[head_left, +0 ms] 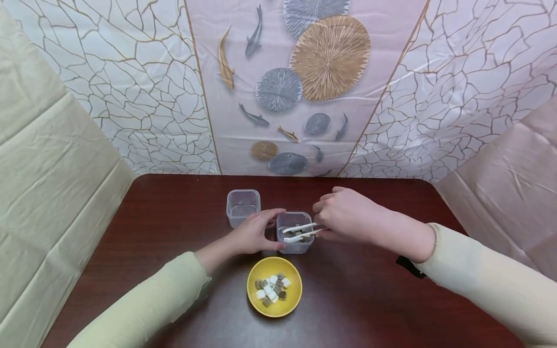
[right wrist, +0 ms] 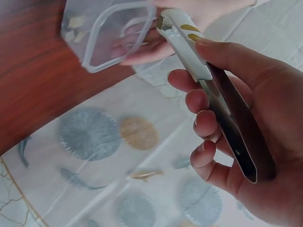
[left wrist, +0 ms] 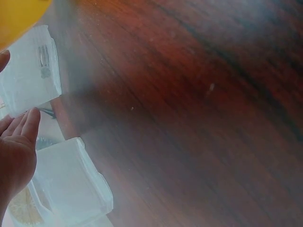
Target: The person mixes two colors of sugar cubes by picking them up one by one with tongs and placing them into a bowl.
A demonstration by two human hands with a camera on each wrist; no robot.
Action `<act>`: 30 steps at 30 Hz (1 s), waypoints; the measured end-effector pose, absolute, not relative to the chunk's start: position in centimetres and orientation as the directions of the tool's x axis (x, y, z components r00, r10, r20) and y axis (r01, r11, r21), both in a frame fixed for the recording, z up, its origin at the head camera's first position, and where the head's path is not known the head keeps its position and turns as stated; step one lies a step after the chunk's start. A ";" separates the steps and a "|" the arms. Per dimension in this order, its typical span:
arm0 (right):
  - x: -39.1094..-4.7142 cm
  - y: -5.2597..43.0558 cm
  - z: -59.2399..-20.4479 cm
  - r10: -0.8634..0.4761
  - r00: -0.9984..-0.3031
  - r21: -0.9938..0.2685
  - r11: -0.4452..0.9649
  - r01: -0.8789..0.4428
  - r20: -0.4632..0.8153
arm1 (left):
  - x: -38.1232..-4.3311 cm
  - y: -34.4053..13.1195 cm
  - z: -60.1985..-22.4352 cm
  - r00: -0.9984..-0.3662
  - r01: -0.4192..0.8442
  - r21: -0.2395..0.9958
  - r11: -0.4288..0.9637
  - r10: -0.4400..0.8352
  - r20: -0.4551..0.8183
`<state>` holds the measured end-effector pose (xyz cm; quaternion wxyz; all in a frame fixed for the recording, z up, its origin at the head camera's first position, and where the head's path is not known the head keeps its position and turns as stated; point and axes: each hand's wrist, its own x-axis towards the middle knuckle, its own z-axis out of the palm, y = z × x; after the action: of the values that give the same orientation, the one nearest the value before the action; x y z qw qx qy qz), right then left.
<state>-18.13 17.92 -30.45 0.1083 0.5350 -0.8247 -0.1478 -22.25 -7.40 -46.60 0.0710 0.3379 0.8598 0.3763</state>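
Note:
In the head view my left hand (head_left: 252,234) spans the near-left side of a clear plastic container (head_left: 296,247), thumb at its front and fingers at its back. Several small cubes lie inside that container. My right hand (head_left: 344,212) grips a pair of tongs (head_left: 300,228), whose white tips are over the container's mouth. In the right wrist view, the tongs (right wrist: 222,99) show a dark handle, and a small grey-brown cube (right wrist: 164,22) sits at their tips. Left-hand fingers (left wrist: 31,123) reach along the container (left wrist: 33,75) in the left wrist view.
A yellow bowl (head_left: 274,313) of white and brown cubes stands in front of the container. Behind the left hand is a second clear container (head_left: 242,195). All stand on a dark red-brown table (head_left: 370,299), with patterned cloth (head_left: 243,87) behind it.

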 end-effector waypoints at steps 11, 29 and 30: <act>-15.2 16.8 -31.6 -0.965 -0.261 0.383 0.252 -0.889 0.028 | -22.0 -7.4 -46.2 -0.771 0.521 0.681 0.514 0.626 0.118; -14.4 15.4 -33.8 -0.952 -0.299 0.302 0.267 -0.915 -0.064 | -22.0 -7.4 -46.2 -0.772 0.512 0.691 0.510 0.627 0.108; -14.5 15.5 -33.7 -0.950 -0.305 0.293 0.276 -0.916 -0.060 | -22.0 -7.3 -46.2 -0.771 0.512 0.692 0.509 0.628 0.109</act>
<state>-14.48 15.54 -33.74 0.0636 0.5860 -0.7961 -0.1373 -22.04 -7.34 -46.22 0.0779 0.3295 0.8651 0.3700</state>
